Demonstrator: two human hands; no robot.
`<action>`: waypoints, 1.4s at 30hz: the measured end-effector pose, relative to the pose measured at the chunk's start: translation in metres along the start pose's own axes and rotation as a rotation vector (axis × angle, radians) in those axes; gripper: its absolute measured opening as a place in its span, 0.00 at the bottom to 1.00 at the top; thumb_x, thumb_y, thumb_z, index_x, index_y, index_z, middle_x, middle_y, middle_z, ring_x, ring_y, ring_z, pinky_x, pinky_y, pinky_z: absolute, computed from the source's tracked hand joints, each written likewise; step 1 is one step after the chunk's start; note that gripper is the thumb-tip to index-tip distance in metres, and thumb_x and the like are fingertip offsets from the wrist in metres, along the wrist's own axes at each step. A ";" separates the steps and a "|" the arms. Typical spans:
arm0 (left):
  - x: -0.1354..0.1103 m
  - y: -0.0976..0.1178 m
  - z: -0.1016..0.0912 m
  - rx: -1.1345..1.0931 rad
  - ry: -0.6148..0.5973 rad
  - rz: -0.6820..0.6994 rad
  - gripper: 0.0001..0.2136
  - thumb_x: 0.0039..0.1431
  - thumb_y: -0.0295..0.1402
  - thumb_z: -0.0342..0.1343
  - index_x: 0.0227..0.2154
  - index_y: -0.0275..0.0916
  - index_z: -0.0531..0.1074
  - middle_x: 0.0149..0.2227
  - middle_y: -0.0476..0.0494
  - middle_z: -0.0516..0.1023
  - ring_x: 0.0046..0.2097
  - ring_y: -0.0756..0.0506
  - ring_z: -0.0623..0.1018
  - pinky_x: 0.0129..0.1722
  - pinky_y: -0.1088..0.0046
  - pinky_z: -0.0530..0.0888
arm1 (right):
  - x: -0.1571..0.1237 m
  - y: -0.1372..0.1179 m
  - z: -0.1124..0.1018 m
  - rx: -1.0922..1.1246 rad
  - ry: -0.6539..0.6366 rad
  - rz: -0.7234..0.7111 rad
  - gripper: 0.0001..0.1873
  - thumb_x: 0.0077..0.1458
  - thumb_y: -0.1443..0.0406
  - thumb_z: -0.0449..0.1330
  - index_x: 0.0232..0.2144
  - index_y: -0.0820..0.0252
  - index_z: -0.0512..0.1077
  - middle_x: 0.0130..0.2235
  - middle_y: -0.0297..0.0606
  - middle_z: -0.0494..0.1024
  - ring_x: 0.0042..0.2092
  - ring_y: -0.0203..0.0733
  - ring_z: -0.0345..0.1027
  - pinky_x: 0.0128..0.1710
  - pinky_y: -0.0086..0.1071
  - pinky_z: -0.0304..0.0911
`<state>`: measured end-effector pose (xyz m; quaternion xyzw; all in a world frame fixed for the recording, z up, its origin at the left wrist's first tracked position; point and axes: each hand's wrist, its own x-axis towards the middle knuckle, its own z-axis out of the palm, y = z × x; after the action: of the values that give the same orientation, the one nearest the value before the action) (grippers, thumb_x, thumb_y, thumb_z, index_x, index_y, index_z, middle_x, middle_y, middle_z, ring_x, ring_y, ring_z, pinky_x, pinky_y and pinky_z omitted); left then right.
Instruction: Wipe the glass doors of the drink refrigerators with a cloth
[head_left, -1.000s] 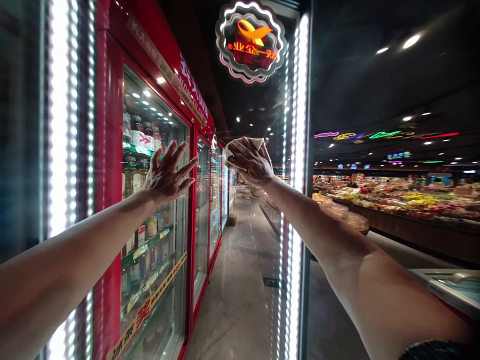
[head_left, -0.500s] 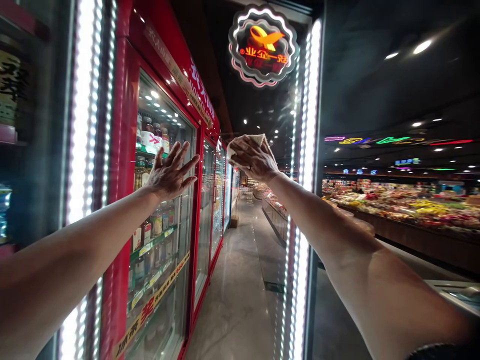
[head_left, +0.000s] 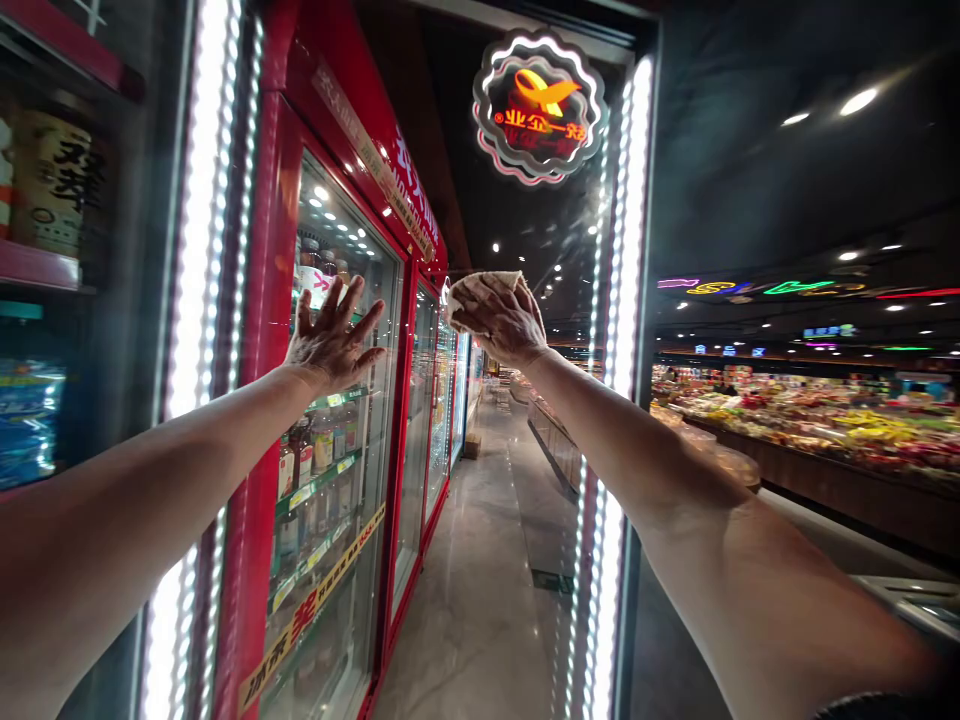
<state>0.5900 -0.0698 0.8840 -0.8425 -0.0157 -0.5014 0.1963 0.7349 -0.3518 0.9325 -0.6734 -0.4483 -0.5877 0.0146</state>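
My left hand (head_left: 334,335) is raised with its fingers spread and nothing in it, its palm facing the clear glass door (head_left: 480,520). Over to the right, my right hand (head_left: 504,322) holds a pale cloth (head_left: 491,287) flat under the palm and fingers, up against the same glass. The cloth's edge shows above and around the fingers. Above my right hand, a round lit sign (head_left: 538,105) with an orange emblem and mirrored writing is fixed on the glass. Whether my left palm touches the glass, I cannot tell.
Bright LED strips (head_left: 619,330) run down the door's right side, with more light strips (head_left: 199,220) at left. Through the glass stand red drinks coolers (head_left: 274,250) with bottles. A shiny aisle floor (head_left: 465,600) leads back. Produce displays (head_left: 825,415) fill the right.
The view has turned slightly left, so the sign and coolers sit further right. Both hands have shifted a little left across the glass, the cloth with my right hand.
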 end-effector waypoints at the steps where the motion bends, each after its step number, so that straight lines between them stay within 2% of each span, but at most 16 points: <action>1: -0.001 -0.004 -0.001 0.006 -0.003 -0.017 0.34 0.70 0.54 0.33 0.74 0.46 0.45 0.77 0.46 0.34 0.75 0.33 0.29 0.70 0.41 0.32 | 0.006 -0.002 0.002 0.012 0.021 0.036 0.29 0.70 0.49 0.44 0.69 0.44 0.60 0.73 0.28 0.56 0.75 0.54 0.41 0.75 0.60 0.37; 4: -0.004 -0.011 -0.003 0.002 -0.042 -0.053 0.35 0.69 0.55 0.32 0.74 0.47 0.44 0.77 0.48 0.33 0.75 0.34 0.28 0.71 0.42 0.33 | 0.019 -0.021 0.009 0.045 0.040 0.055 0.30 0.71 0.50 0.43 0.70 0.46 0.59 0.74 0.29 0.54 0.76 0.53 0.37 0.75 0.59 0.38; 7: -0.005 -0.011 -0.007 -0.008 -0.088 -0.059 0.35 0.69 0.57 0.30 0.74 0.48 0.42 0.77 0.49 0.33 0.75 0.34 0.27 0.71 0.43 0.35 | 0.018 -0.038 0.013 0.043 -0.016 -0.092 0.30 0.70 0.51 0.47 0.70 0.48 0.58 0.74 0.31 0.53 0.76 0.53 0.37 0.76 0.57 0.34; 10: -0.005 -0.012 -0.010 0.001 -0.103 -0.046 0.35 0.69 0.56 0.30 0.74 0.48 0.41 0.77 0.50 0.33 0.75 0.34 0.27 0.72 0.44 0.35 | 0.016 -0.035 0.009 0.033 -0.066 -0.197 0.29 0.70 0.51 0.49 0.69 0.45 0.60 0.73 0.29 0.55 0.75 0.52 0.40 0.76 0.58 0.31; 14: -0.004 -0.021 -0.008 0.005 -0.112 -0.052 0.35 0.69 0.57 0.33 0.74 0.52 0.40 0.77 0.52 0.30 0.74 0.34 0.25 0.71 0.43 0.33 | 0.036 -0.027 0.007 0.070 0.020 -0.047 0.29 0.71 0.49 0.44 0.70 0.46 0.59 0.73 0.26 0.54 0.76 0.48 0.38 0.76 0.55 0.36; 17: -0.003 -0.029 -0.002 -0.026 -0.067 -0.075 0.39 0.66 0.61 0.34 0.74 0.51 0.38 0.77 0.49 0.28 0.74 0.31 0.23 0.70 0.40 0.32 | 0.051 -0.044 0.012 0.102 0.072 0.060 0.29 0.72 0.51 0.43 0.70 0.47 0.58 0.73 0.26 0.53 0.76 0.47 0.35 0.76 0.54 0.38; 20: -0.003 -0.033 0.002 -0.066 -0.038 -0.072 0.41 0.65 0.63 0.33 0.74 0.49 0.39 0.77 0.46 0.29 0.73 0.29 0.23 0.70 0.39 0.33 | 0.047 -0.066 0.014 0.109 -0.025 -0.057 0.30 0.71 0.51 0.46 0.71 0.48 0.57 0.74 0.28 0.53 0.76 0.49 0.34 0.76 0.55 0.37; 23: -0.005 -0.037 0.001 -0.084 -0.048 -0.046 0.39 0.66 0.62 0.32 0.74 0.49 0.41 0.77 0.46 0.32 0.74 0.30 0.25 0.70 0.39 0.37 | 0.039 -0.068 0.011 0.089 -0.125 -0.197 0.30 0.70 0.51 0.49 0.70 0.45 0.57 0.74 0.26 0.52 0.76 0.49 0.37 0.76 0.54 0.34; 25: -0.007 -0.042 -0.002 -0.091 -0.046 -0.014 0.37 0.67 0.60 0.33 0.74 0.50 0.41 0.77 0.47 0.31 0.74 0.30 0.27 0.70 0.39 0.37 | 0.043 -0.061 0.009 0.076 -0.108 -0.164 0.30 0.70 0.50 0.48 0.70 0.43 0.57 0.73 0.25 0.53 0.76 0.49 0.37 0.76 0.56 0.33; 27: -0.010 -0.047 -0.006 -0.089 -0.051 0.008 0.35 0.69 0.58 0.33 0.74 0.51 0.41 0.77 0.48 0.30 0.75 0.31 0.30 0.70 0.39 0.36 | 0.056 -0.056 0.008 0.076 -0.052 -0.061 0.29 0.71 0.50 0.45 0.71 0.43 0.57 0.73 0.24 0.53 0.76 0.49 0.35 0.76 0.58 0.33; 30: -0.015 -0.053 -0.007 -0.074 -0.080 -0.033 0.34 0.69 0.56 0.34 0.74 0.52 0.43 0.77 0.50 0.29 0.75 0.32 0.32 0.71 0.41 0.35 | 0.075 -0.066 0.011 0.090 0.027 0.091 0.29 0.72 0.51 0.41 0.71 0.45 0.56 0.74 0.24 0.52 0.77 0.49 0.31 0.75 0.60 0.34; 32: -0.017 -0.056 -0.007 -0.073 -0.084 -0.059 0.34 0.69 0.56 0.34 0.74 0.52 0.42 0.77 0.50 0.30 0.75 0.32 0.31 0.71 0.41 0.36 | 0.079 -0.080 0.013 0.095 0.020 0.090 0.30 0.72 0.52 0.40 0.71 0.47 0.56 0.74 0.26 0.50 0.76 0.49 0.32 0.76 0.59 0.32; 34: -0.018 -0.058 -0.006 -0.076 -0.074 -0.049 0.34 0.69 0.56 0.33 0.74 0.52 0.42 0.77 0.48 0.31 0.75 0.31 0.30 0.70 0.39 0.36 | 0.075 -0.091 0.014 0.092 -0.036 0.005 0.30 0.72 0.52 0.41 0.71 0.48 0.57 0.75 0.27 0.49 0.76 0.50 0.33 0.76 0.57 0.31; 37: -0.018 -0.063 -0.007 -0.072 -0.085 -0.019 0.34 0.69 0.56 0.33 0.74 0.52 0.41 0.77 0.46 0.31 0.75 0.31 0.29 0.70 0.37 0.35 | 0.069 -0.089 0.011 0.073 -0.101 -0.115 0.30 0.71 0.50 0.44 0.70 0.44 0.59 0.74 0.26 0.51 0.76 0.52 0.34 0.76 0.59 0.28; 39: -0.018 -0.067 -0.008 -0.069 -0.107 -0.009 0.34 0.69 0.56 0.33 0.74 0.52 0.41 0.77 0.46 0.31 0.75 0.32 0.29 0.70 0.38 0.35 | 0.073 -0.080 0.009 0.070 -0.070 -0.078 0.30 0.70 0.48 0.44 0.70 0.42 0.58 0.74 0.25 0.52 0.76 0.54 0.34 0.75 0.62 0.28; 42: -0.018 -0.070 -0.009 -0.064 -0.123 -0.018 0.34 0.69 0.57 0.33 0.74 0.53 0.39 0.77 0.48 0.30 0.75 0.34 0.30 0.70 0.41 0.34 | 0.091 -0.074 0.013 0.094 0.025 0.104 0.31 0.70 0.47 0.43 0.70 0.45 0.58 0.75 0.26 0.49 0.76 0.55 0.32 0.74 0.64 0.30</action>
<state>0.5574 -0.0052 0.8942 -0.8774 -0.0193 -0.4506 0.1635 0.6908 -0.2475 0.9642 -0.6870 -0.4397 -0.5727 0.0823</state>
